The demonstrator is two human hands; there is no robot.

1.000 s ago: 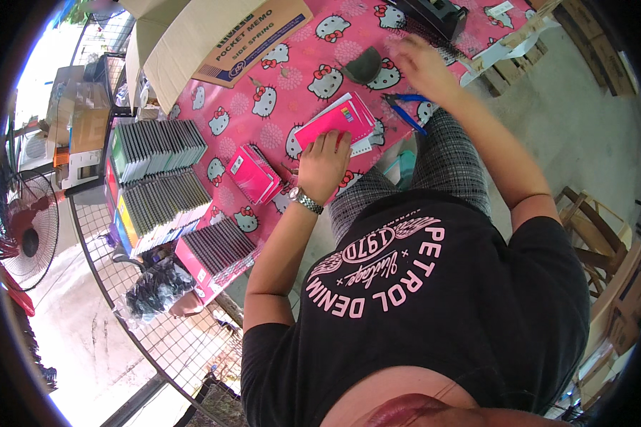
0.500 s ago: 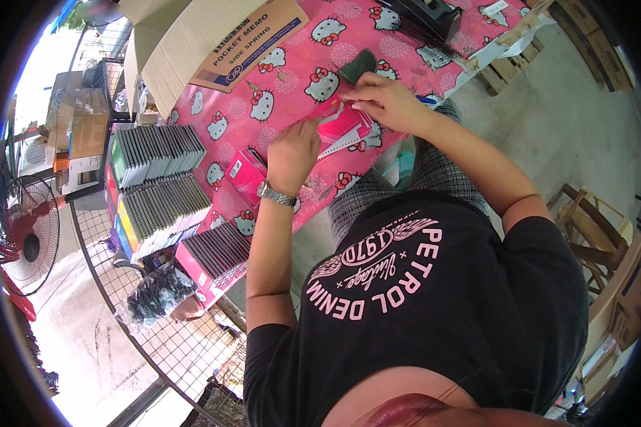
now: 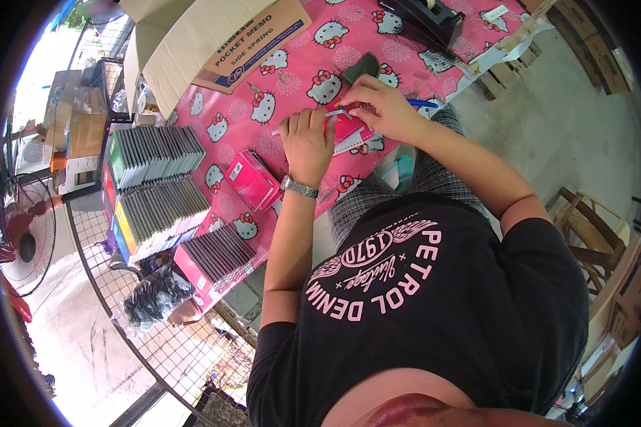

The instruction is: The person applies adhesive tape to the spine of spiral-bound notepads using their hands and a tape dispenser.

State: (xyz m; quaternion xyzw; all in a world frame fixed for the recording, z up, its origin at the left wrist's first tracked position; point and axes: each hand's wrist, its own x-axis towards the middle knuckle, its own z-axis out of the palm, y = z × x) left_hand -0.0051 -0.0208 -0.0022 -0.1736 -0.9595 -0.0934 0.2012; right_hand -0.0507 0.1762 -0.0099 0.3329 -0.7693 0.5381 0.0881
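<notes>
A pink notebook cover (image 3: 347, 130) with a row of punched holes along its near edge lies between my hands. My left hand (image 3: 308, 144) is closed at its left side, fingers bent over the edge; the palm side is hidden. A thin pale strip (image 3: 338, 112) runs from beside its fingers toward my right hand. My right hand (image 3: 383, 108) pinches at the cover's upper part, and what sits between its fingertips is too small to name. A blue pen (image 3: 423, 103) lies by my right wrist. Just beyond that hand rests a dark green pouch-like item (image 3: 360, 68).
Small pink notebooks (image 3: 252, 181) lie stacked left of my left forearm. Rows of spiral-bound notebooks (image 3: 165, 206) fill the table's left side. A cardboard box (image 3: 228, 46) stands at the back, a black tape dispenser (image 3: 434, 23) at the back right. A fan (image 3: 27, 245) stands far left.
My left hand has moved slightly right and up, uncovering more of the small pink notebook stack. My right hand stays at the cover, its fingers slightly shifted.
</notes>
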